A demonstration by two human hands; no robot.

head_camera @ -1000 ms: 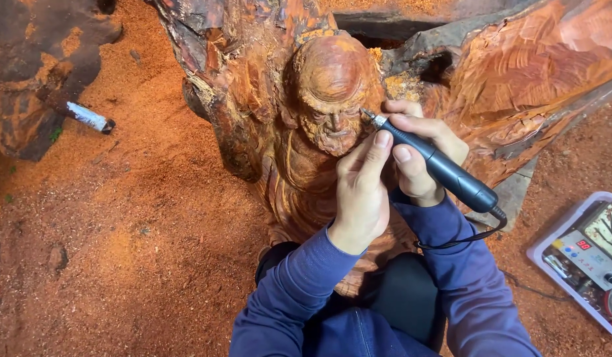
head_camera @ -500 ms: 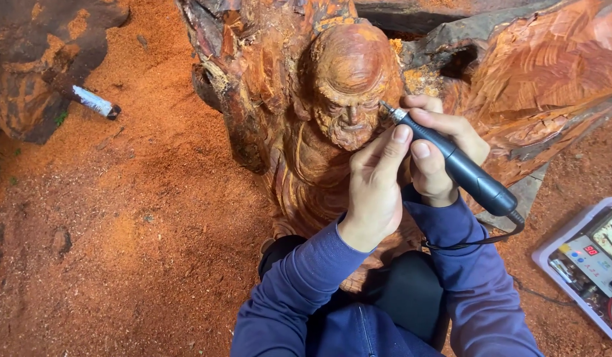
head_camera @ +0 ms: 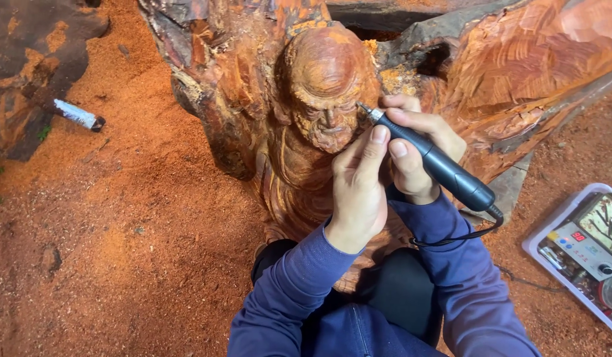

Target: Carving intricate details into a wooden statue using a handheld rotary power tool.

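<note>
Right hand (head_camera: 412, 155) stays clamped on the black rotary tool (head_camera: 438, 165); bit tip holds at the carved wooden figure (head_camera: 326, 106)'s cheek, far-centre. Left hand (head_camera: 359, 185) stays pressed on the figure, fingers together. Only the view shifted, so carving continues at the same spot.

— What's underneath it all?
— A floor (head_camera: 121, 251) covered in reddish sawdust.
— And lying on it?
— The big carved wood block (head_camera: 306, 99) stands on it, a dark lump of wood (head_camera: 28, 73) at the far left, a small pale tube (head_camera: 78, 114) beside that, and a tray with a control box (head_camera: 583, 244) at right
</note>
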